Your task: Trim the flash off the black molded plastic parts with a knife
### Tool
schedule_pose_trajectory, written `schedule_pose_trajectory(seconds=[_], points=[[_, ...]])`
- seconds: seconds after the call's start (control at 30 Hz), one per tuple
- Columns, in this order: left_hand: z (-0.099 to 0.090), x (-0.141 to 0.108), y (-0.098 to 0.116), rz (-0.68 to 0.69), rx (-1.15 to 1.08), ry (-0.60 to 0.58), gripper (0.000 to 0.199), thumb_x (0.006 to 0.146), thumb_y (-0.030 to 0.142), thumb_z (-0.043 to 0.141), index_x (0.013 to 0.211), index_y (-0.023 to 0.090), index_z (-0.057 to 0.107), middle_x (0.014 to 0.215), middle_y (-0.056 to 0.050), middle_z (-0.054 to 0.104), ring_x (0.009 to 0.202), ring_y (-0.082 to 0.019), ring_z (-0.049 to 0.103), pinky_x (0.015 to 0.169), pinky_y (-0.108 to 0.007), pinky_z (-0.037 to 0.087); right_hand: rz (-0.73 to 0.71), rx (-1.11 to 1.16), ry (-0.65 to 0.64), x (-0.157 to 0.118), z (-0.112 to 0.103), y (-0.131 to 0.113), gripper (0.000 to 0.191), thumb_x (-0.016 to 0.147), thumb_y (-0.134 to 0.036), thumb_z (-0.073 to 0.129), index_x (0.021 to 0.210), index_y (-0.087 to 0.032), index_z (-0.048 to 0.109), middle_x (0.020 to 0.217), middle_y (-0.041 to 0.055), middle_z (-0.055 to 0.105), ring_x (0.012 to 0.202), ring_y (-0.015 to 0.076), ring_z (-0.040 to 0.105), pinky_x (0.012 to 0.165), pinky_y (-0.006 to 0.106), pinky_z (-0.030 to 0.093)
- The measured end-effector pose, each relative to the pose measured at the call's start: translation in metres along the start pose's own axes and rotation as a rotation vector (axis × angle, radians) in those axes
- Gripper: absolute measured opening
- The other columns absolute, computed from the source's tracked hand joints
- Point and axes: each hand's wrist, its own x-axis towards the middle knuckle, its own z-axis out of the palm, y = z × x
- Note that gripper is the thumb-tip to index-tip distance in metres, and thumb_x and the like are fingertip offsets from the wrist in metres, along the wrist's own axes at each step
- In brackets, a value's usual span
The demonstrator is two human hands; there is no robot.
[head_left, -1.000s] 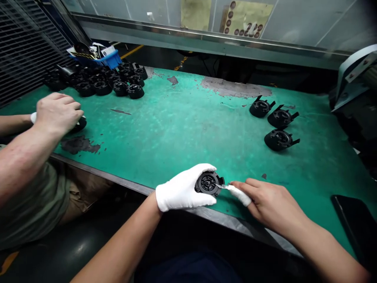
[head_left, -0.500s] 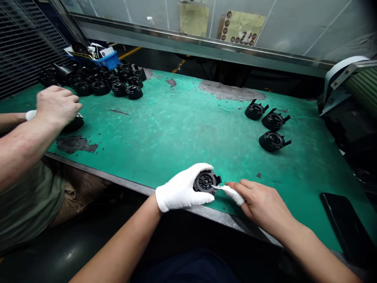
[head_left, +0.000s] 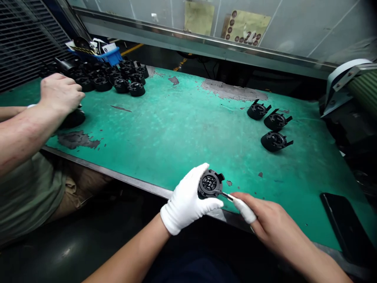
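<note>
Gripping black round part (head_left: 209,182): gloved left hand (head_left: 187,200), thumb and fingers curved wide around its rim. Underside out of sight. Right hand (head_left: 266,215) pinches slim tool (head_left: 226,195), tip over part, contact unclear; handle mostly hidden behind fingers.

Left hand (head_left: 193,198) — white glove (head_left: 179,212); right hand (head_left: 266,214) — 1 white finger cover (head_left: 245,211).

No text, brand or number can be read with certainty. Well beyond the gloved fingers (head_left: 201,171), on the grey panel (head_left: 297,35), a yellowish sheet (head_left: 253,22) bears dark round marks (head_left: 231,30) along its left and lower edges and larger characters (head_left: 249,38) near the bottom; all too blurred to decipher.
</note>
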Motion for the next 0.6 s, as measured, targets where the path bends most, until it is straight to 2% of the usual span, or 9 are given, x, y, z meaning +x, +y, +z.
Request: schedule_pose_trajectory(seconds=[0.2, 0.37, 0.5, 0.6], points=[[0.0, 0.0, 0.002, -0.017, -0.005, 0.013, 0.094, 0.077, 0.059, 0.081, 0.151, 0.021, 0.037, 0.156, -0.013, 0.046, 0.145, -0.03, 0.045, 0.125, -0.048, 0.037, -0.019, -0.05, 0.008, -0.009, 0.021, -0.008, 0.065, 0.087, -0.007, 0.042, 0.149, -0.026, 0.049, 0.119, 0.0083, 0.074, 0.091, 0.0216, 0.076, 0.078, 0.034, 0.065], [0.001, 0.001, 0.0, -0.028, -0.004, 0.0, 0.092, 0.077, 0.06, 0.08, 0.151, 0.023, 0.038, 0.155, -0.01, 0.047, 0.143, -0.028, 0.046, 0.124, -0.046, 0.037, 0.039, 0.082, -0.028, 0.003, 0.026, -0.022, 0.068, 0.081, -0.002, 0.04, 0.145, -0.018, 0.054, 0.125, 0.012, 0.073, 0.102, 0.0244, 0.075, 0.09, 0.041, 0.063], [0.001, 0.001, -0.002, -0.008, 0.012, -0.002, 0.093, 0.077, 0.062, 0.079, 0.151, 0.024, 0.037, 0.155, -0.01, 0.047, 0.144, -0.029, 0.046, 0.124, -0.046, 0.038, 0.037, 0.19, -0.068, 0.008, 0.021, -0.028, 0.065, 0.082, -0.002, 0.04, 0.143, -0.018, 0.057, 0.127, 0.0105, 0.072, 0.112, 0.0222, 0.072, 0.097, 0.038, 0.06], [0.001, 0.001, -0.003, 0.022, 0.021, 0.004, 0.093, 0.078, 0.063, 0.078, 0.151, 0.025, 0.036, 0.155, -0.01, 0.047, 0.144, -0.029, 0.046, 0.124, -0.047, 0.038, 0.028, 0.184, -0.059, 0.005, 0.02, -0.026, 0.062, 0.085, -0.003, 0.04, 0.141, -0.02, 0.057, 0.127, 0.0098, 0.073, 0.113, 0.0215, 0.071, 0.097, 0.037, 0.06]])
